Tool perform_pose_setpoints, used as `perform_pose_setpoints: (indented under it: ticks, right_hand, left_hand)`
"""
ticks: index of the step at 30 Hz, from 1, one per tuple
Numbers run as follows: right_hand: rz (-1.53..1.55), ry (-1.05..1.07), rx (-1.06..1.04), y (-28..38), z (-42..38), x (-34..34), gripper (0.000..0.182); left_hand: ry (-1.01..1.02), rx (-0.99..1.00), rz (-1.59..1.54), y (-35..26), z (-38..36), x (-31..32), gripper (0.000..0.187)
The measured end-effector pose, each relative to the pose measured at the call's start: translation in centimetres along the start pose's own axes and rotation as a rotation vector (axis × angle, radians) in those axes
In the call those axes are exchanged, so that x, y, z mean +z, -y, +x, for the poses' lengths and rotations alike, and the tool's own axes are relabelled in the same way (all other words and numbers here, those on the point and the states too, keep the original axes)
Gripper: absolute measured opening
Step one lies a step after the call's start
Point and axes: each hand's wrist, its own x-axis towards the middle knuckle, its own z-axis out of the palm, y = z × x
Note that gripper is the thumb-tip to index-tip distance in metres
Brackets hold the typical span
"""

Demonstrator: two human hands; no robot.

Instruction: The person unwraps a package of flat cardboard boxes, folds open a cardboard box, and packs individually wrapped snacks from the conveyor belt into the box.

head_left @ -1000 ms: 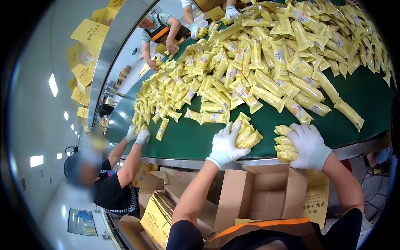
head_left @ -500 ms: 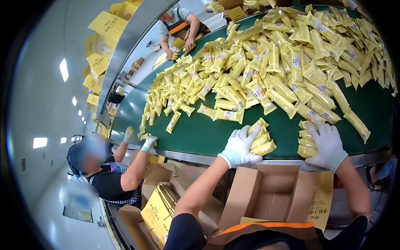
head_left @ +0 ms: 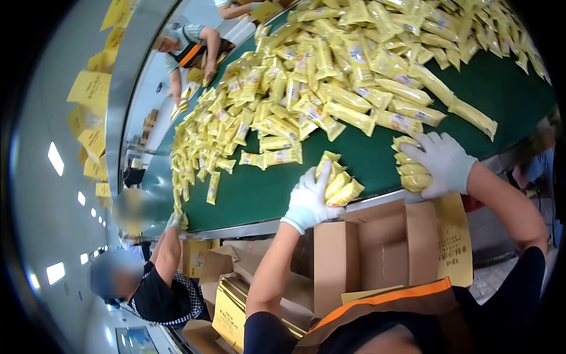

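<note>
My left hand [head_left: 309,200], in a white glove, is closed around a short row of yellow snack packets [head_left: 343,187] at the near edge of the green conveyor belt [head_left: 242,203]. To the right, my right hand [head_left: 443,162], also gloved, grips a stacked row of yellow snack packets [head_left: 411,171] from its outer side. A narrow gap of belt separates the two bunches. An open brown cardboard box [head_left: 333,259] sits below the belt edge, in front of my body, with its flaps folded out.
A large heap of yellow packets [head_left: 318,65] covers the belt's far side. A co-worker [head_left: 165,283] at the left reaches onto the belt; another person [head_left: 197,47] works across it. Flattened yellow cartons [head_left: 229,318] stand left of the box. A metal rail [head_left: 253,229] edges the belt.
My view has turned, so the heap appears further left and higher. Both hands keep their packets; the left bunch is more tilted. The left co-worker's hands have come together near the belt edge.
</note>
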Motion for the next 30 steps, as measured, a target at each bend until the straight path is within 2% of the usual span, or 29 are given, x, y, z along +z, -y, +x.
perform_pose_setpoints:
  ticks: [5,7,8,9,12,15,18,21,23,25,26,27,28,29,30]
  right_hand:
    - [-0.008,-0.064,0.022,-0.4,-0.3,-0.8,0.084]
    - [0.011,-0.084,0.019,-1.2,-1.0,-2.7,0.083]
    - [0.042,-0.007,0.057,-1.3,-1.3,-3.2,0.086]
    - [0.048,-0.031,0.033,-1.5,-1.7,-2.4,0.087]
    - [0.046,-0.107,-0.018,-2.3,-2.8,-0.2,0.091]
    - [-0.019,-0.049,-0.03,-2.0,-2.9,-0.9,0.094]
    - [0.066,0.105,0.12,-1.1,-2.1,-1.4,0.098]
    - [0.433,0.176,0.287,-2.0,-1.7,-3.3,0.094]
    - [1.228,-0.169,0.183,-2.4,-1.7,-1.6,0.083]
    - [1.92,-0.367,0.218,-1.9,-2.6,-0.5,0.068]
    - [2.21,-0.412,0.329,-1.4,-2.7,-0.9,0.06]
    - [2.47,-0.364,0.241,-2.7,-2.5,0.6,0.057]
    - [2.803,-0.219,-0.159,-3.9,-2.4,2.4,0.056]
    - [2.576,-0.533,0.179,-2.1,-2.0,0.0,0.058]
    - [2.266,-0.722,0.559,-0.1,-1.7,-2.5,0.061]
  left_hand:
    - [-0.003,-0.01,-0.02,-0.2,0.3,-1.1,0.114]
    - [-0.109,-0.006,0.039,0.5,0.5,-1.7,0.111]
    - [-0.047,-0.028,0.028,0.7,0.8,-1.5,0.112]
    - [0.012,-0.051,0.017,0.9,1.0,-1.1,0.114]
    - [-0.019,-0.047,-0.003,1.1,1.0,-0.1,0.118]
    - [-0.034,-0.033,0.029,0.7,0.7,-0.2,0.119]
    - [0.033,-0.09,-0.016,0.5,1.0,-0.6,0.118]
    - [-0.015,-0.071,-0.025,0.7,1.0,-0.3,0.118]
    - [-0.058,-0.077,-0.006,0.6,1.0,-0.8,0.116]
    - [-0.111,-0.043,-0.098,0.7,1.0,-0.6,0.111]
    - [-0.178,-0.038,-0.206,0.8,1.0,-0.8,0.109]
    - [-0.226,-0.079,-0.421,1.9,0.9,0.5,0.103]
    - [-0.122,-0.279,-0.789,1.4,0.7,-0.1,0.09]
    - [-0.272,-0.245,-0.974,2.0,0.4,0.9,0.076]
    - [-0.279,-0.251,-1.226,3.3,0.3,0.6,0.075]
